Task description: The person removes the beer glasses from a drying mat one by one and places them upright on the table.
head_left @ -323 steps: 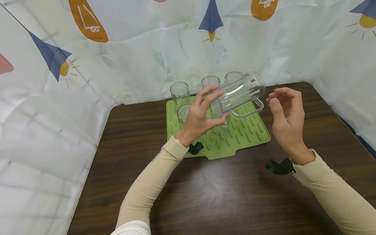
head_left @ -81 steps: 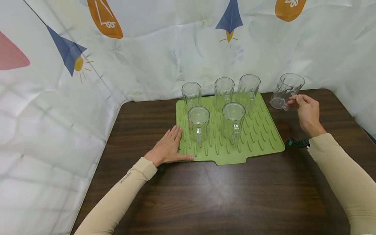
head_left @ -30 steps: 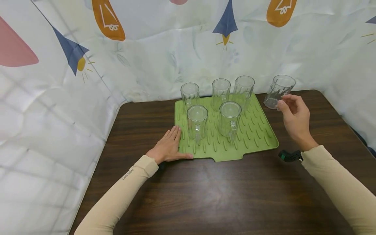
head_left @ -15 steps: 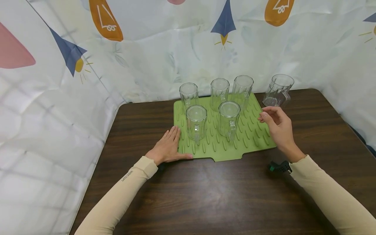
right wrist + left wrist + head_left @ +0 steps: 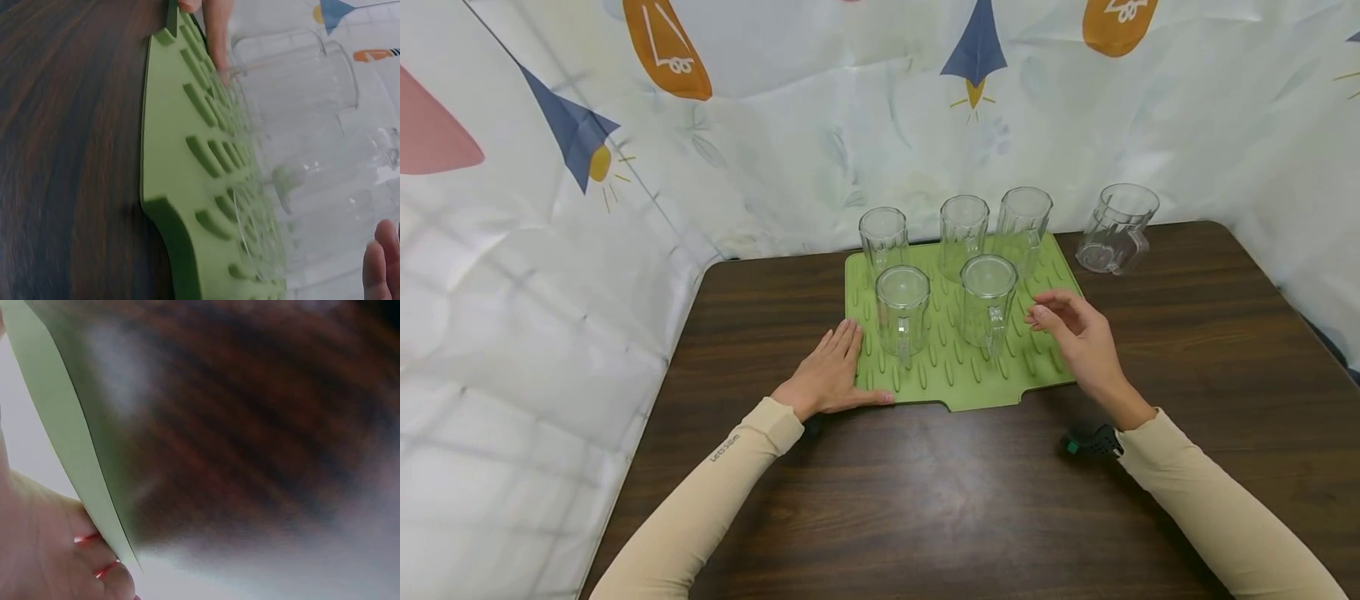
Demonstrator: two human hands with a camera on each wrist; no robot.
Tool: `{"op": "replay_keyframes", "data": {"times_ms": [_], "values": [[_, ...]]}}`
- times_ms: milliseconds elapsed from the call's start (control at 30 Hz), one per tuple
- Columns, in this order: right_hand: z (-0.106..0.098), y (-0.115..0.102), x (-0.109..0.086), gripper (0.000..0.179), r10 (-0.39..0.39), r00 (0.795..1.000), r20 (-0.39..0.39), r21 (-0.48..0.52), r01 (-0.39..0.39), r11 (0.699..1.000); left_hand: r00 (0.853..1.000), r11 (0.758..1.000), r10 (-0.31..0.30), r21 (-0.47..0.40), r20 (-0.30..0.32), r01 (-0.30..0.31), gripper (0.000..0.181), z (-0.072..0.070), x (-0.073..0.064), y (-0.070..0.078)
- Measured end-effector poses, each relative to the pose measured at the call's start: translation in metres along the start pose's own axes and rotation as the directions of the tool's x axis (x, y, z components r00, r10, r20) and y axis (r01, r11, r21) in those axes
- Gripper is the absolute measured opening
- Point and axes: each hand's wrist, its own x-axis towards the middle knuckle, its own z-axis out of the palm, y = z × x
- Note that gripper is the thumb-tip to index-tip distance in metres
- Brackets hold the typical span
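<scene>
A green drying mat (image 5: 936,385) lies on the table with several clear glass mugs on it. At its left edge my left hand (image 5: 827,375) rests flat, fingers straight, thumb along the front edge. My right hand (image 5: 1086,346) hovers over the mat's right side with loosely bent fingers that hold nothing. Just left of those fingers stands the front right mug (image 5: 988,304), apart from them, its handle facing me. Beside it is the front left mug (image 5: 902,312). Another glass mug (image 5: 1116,233) stands upright on the table, beyond the mat's back right corner.
Three more mugs line the back of the mat, among them a back left mug (image 5: 883,242). Behind the dark wooden table (image 5: 955,500) hangs a white printed curtain (image 5: 775,150). It also closes off the left side.
Earlier my left hand held a tilted mug. Later my right hand gripped the handle of the mug at the back right, let go, and moved left and nearer, over the mat. My left hand stays.
</scene>
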Motion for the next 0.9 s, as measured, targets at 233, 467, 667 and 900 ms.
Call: {"op": "replay_keyframes", "data": {"times_ms": [233,467,667,900], "values": [[0.010,0.004,0.001,0.029,0.006,1.000,0.015,0.068,-0.007,0.998,1.000,1.000,-0.002,0.015,0.001,0.002,0.127,0.001,0.002,0.000],[0.016,0.007,0.002,0.028,0.029,0.999,0.017,0.079,-0.031,0.996,1.000,1.000,0.000,0.005,0.000,0.000,0.127,0.000,0.002,0.000],[0.020,0.008,0.001,0.027,0.034,0.998,0.045,0.096,-0.038,0.995,1.000,1.000,-0.002,0.005,0.004,0.002,0.127,-0.001,0.002,0.000],[0.025,0.009,-0.001,0.029,0.068,0.994,0.083,0.057,-0.073,0.996,1.000,1.000,-0.005,0.010,0.017,0.005,0.127,0.000,0.004,-0.001]]}}
